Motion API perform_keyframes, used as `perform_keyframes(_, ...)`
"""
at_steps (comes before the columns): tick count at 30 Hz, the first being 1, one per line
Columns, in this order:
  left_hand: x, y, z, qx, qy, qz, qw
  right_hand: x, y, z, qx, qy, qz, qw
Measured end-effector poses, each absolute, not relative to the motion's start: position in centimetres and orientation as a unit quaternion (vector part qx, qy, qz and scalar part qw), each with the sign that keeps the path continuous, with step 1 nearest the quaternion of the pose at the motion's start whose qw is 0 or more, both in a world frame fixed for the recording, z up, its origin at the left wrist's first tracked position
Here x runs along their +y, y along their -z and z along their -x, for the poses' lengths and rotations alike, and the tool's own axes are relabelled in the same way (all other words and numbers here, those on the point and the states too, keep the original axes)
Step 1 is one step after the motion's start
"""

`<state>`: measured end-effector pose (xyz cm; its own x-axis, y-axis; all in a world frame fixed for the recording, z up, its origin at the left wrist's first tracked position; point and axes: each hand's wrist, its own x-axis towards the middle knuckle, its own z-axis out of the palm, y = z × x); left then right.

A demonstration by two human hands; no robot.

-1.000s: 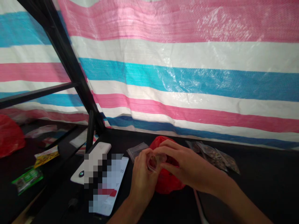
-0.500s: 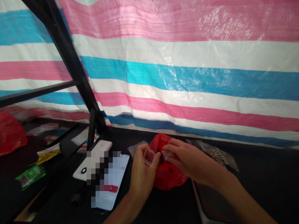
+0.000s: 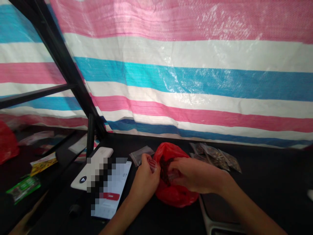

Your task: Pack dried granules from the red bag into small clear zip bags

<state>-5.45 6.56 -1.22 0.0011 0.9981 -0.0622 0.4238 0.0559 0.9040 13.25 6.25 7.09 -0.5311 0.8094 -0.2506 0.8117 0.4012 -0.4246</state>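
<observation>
A red plastic bag (image 3: 174,197) stands open on the black table, with dark brown bits (image 3: 164,171) inside. At the bag's left edge, my left hand (image 3: 146,176) is closed around a small clear plastic container (image 3: 153,165). My right hand (image 3: 189,173) reaches into the bag's mouth, fingers closed on a small clear plastic piece (image 3: 173,176) down among the bits; its exact kind is unclear. Behind my left hand lies a flat clear zip bag (image 3: 139,155). Several clear bags filled with brownish bits (image 3: 217,158) lie beyond my right hand.
Left of my hands are a phone with a lit screen (image 3: 113,186) and a white device (image 3: 104,155). A dark, light-edged device (image 3: 225,209) sits under my right forearm. Farther left are a black frame (image 3: 66,73), a green packet (image 3: 24,187) and a yellow packet (image 3: 44,163).
My right hand has moved down into the red bag with its clear piece. The left hand has tilted its container and lowered slightly. The view has shifted right.
</observation>
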Motion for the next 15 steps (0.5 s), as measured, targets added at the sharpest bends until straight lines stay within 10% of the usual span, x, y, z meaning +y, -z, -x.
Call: perform_keyframes(15,5.4,0.4,5.0,0.605,-0.345,-0.588,0.410,7.1,-6.1,-11.5,0.780,0.071,-0.614,0.101)
